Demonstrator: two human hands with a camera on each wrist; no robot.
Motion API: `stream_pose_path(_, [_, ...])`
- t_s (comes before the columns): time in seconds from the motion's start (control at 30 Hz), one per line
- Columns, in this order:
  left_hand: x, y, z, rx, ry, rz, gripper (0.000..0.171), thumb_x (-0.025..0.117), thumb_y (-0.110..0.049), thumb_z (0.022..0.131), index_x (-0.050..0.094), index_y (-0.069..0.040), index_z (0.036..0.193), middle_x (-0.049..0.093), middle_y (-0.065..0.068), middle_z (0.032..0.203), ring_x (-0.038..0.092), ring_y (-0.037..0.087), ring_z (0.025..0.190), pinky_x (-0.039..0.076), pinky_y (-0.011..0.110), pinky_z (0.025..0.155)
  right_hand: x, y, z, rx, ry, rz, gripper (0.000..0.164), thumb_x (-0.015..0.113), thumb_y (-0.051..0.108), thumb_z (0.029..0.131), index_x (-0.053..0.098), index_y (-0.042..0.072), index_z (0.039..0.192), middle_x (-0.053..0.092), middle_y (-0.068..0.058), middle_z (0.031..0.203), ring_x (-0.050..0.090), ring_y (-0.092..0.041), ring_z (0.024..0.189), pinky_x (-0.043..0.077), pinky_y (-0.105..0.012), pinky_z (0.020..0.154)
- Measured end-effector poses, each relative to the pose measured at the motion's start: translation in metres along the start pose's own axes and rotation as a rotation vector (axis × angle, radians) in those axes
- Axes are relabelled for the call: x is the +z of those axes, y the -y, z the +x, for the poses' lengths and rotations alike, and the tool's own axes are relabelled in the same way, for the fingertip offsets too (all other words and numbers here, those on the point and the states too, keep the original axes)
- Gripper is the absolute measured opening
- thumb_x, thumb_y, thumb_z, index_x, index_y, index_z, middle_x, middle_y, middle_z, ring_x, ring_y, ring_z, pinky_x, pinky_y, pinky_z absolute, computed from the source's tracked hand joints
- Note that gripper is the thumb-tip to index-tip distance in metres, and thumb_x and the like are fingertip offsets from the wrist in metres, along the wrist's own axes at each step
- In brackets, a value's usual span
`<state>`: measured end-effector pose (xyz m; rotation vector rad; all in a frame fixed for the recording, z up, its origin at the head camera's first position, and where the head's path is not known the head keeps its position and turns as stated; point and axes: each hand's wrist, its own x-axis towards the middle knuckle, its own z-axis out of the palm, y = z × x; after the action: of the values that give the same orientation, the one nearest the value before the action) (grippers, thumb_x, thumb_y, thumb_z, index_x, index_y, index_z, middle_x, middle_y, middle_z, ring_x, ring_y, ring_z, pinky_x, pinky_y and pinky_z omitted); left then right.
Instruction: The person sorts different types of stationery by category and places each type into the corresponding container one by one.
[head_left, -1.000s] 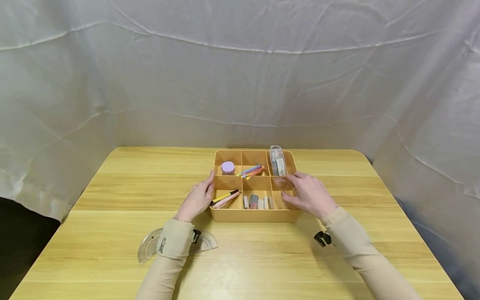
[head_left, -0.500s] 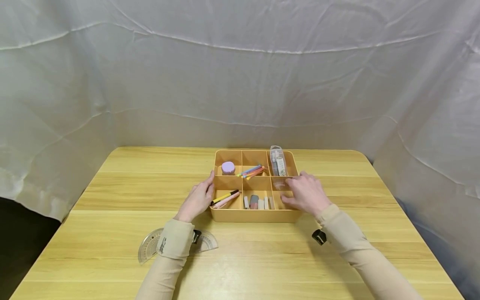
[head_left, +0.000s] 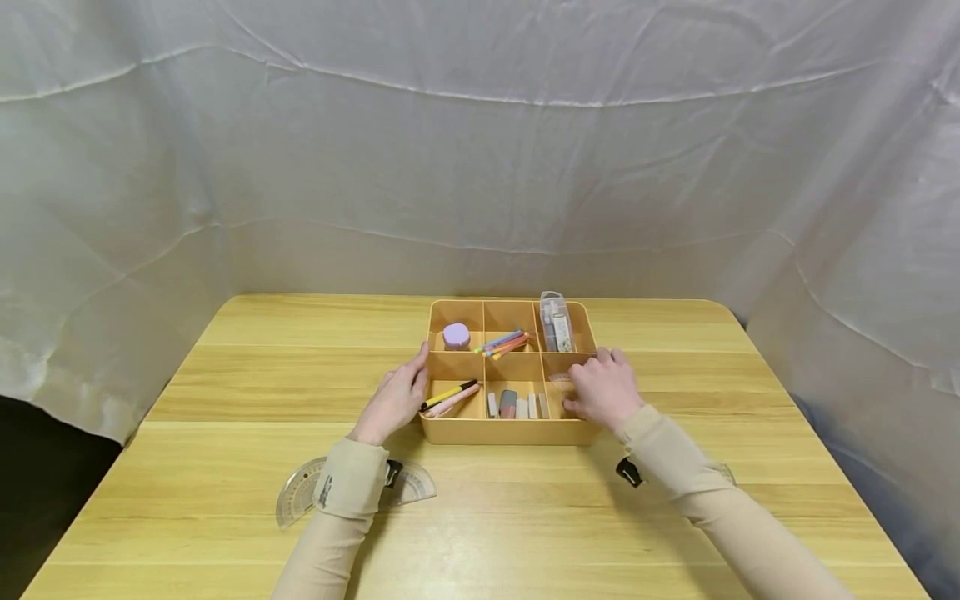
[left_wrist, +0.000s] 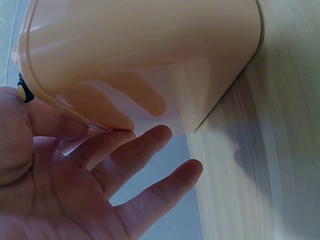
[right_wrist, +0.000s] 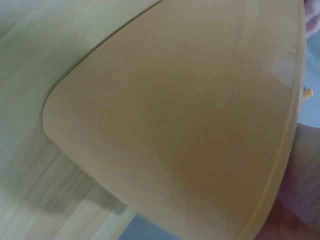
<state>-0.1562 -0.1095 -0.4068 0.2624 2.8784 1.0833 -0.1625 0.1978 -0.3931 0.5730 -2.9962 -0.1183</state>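
A tan six-compartment organizer (head_left: 510,431) sits on the table. My left hand (head_left: 392,402) holds its left wall, the thumb over the rim and the other fingers outside, some touching the wall in the left wrist view. My right hand (head_left: 606,389) reaches into the front right compartment with curled fingers. Beside them shows part of a clear protractor (head_left: 559,379), apparently in their grip; the fingertips are hidden. In the right wrist view, the organizer's outer wall (right_wrist: 165,115) hides most of this hand. Pens (head_left: 450,400) lie front left; several erasers (head_left: 507,405) fill the front middle.
In the back row are a lilac rounded item (head_left: 456,336), colored pens (head_left: 504,343) and a clear case (head_left: 557,323) leaning upright. Another clear protractor (head_left: 298,493) lies partly under the left sleeve. A clear curved edge (head_left: 724,473) shows beside the right sleeve.
My right hand has moved slightly left and deeper into the front right compartment, and the clear protractor has gone lower there. The left hand and organizer have stayed put.
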Motion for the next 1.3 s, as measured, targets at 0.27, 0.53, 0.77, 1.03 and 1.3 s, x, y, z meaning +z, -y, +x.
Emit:
stream_pose_path(0.27, [0.0, 0.0, 0.0, -0.006, 0.005, -0.014, 0.053, 0.039, -0.011, 0.106, 0.027, -0.002, 0.157, 0.059, 0.02, 0.087, 0.039, 0.014, 0.056, 0.04, 0.03, 0.055, 0.0, 0.004, 0.002, -0.051, -0.004, -0.068, 0.027, 0.083, 0.032, 0.076, 0.064, 0.013, 0.074, 0.068, -0.006, 0.075, 0.053, -0.028, 0.08, 0.038, -0.041, 0.082])
stream_pose_path(0.53, [0.001, 0.0, 0.0, -0.006, 0.004, -0.009, 0.053, 0.039, -0.012, 0.107, 0.027, -0.003, 0.157, 0.065, 0.028, 0.107, 0.039, 0.014, 0.056, 0.039, 0.03, 0.055, 0.005, 0.006, 0.009, -0.035, 0.057, -0.052, 0.027, 0.083, 0.032, 0.075, 0.067, 0.011, 0.078, 0.071, -0.008, 0.081, 0.055, -0.03, 0.084, 0.037, -0.044, 0.086])
stream_pose_path(0.77, [0.001, 0.0, 0.001, 0.0, 0.003, -0.012, 0.053, 0.039, -0.011, 0.107, 0.027, -0.002, 0.157, 0.059, 0.021, 0.086, 0.038, 0.014, 0.056, 0.039, 0.03, 0.055, 0.009, 0.006, 0.012, -0.025, 0.082, -0.048, 0.03, 0.085, 0.033, 0.074, 0.068, 0.01, 0.08, 0.073, -0.01, 0.085, 0.057, -0.032, 0.086, 0.037, -0.046, 0.089])
stream_pose_path(1.03, [0.0, -0.001, 0.0, -0.005, 0.004, -0.019, 0.052, 0.038, -0.012, 0.107, 0.027, -0.002, 0.157, 0.063, 0.028, 0.103, 0.038, 0.014, 0.055, 0.039, 0.03, 0.055, 0.008, 0.003, 0.007, -0.02, -0.002, 0.06, 0.029, 0.08, 0.036, 0.082, 0.067, 0.012, 0.074, 0.069, -0.006, 0.074, 0.059, -0.032, 0.083, 0.036, -0.046, 0.086])
stream_pose_path(1.3, [-0.001, -0.001, -0.001, 0.002, 0.004, -0.021, 0.053, 0.039, -0.011, 0.107, 0.027, -0.002, 0.157, 0.063, 0.029, 0.11, 0.039, 0.014, 0.056, 0.039, 0.03, 0.055, -0.002, -0.014, -0.031, -0.007, -0.322, 0.432, 0.028, 0.07, 0.014, 0.089, 0.072, -0.002, 0.112, 0.075, -0.021, 0.109, 0.069, -0.041, 0.099, 0.05, -0.057, 0.094])
